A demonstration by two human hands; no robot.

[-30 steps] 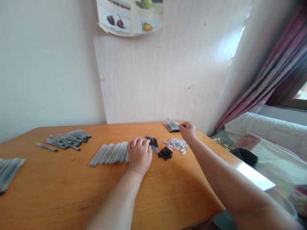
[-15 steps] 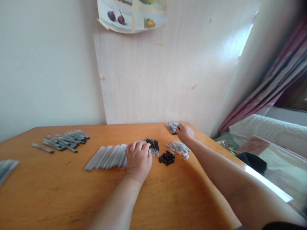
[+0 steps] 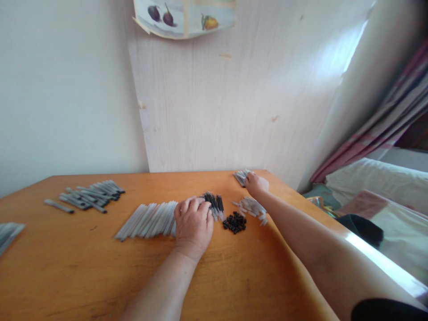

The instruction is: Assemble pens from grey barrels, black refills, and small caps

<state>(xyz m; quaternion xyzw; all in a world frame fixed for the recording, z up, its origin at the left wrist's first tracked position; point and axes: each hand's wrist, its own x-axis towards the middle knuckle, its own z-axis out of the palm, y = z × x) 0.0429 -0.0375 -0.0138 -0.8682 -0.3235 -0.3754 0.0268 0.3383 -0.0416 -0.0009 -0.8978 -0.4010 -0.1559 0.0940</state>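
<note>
My left hand [image 3: 193, 221] lies palm down, fingers curled, on the right end of a row of grey pen barrels [image 3: 147, 219] on the orange table [image 3: 83, 267]. Black-tipped pen refills [image 3: 214, 203] stick out just beyond its fingers. My right hand [image 3: 256, 184] reaches to the far right corner and closes on a small bundle of grey pens [image 3: 240, 176]; what its fingertips hold is hidden. Between the hands lie a heap of small black caps [image 3: 235, 221] and a heap of white plastic pieces [image 3: 253, 207].
A pile of grey pens with dark ends [image 3: 89, 197] lies at the far left, more grey pens [image 3: 9, 232] at the left edge. A pale wooden board [image 3: 217, 98] leans on the wall behind. Bedding [image 3: 377, 187] and a curtain [image 3: 384, 120] are to the right.
The view has shifted slightly down and right. My right hand has stayed at the far bundle of pens, drawing in a little. My left hand stays on the row of barrels.
</note>
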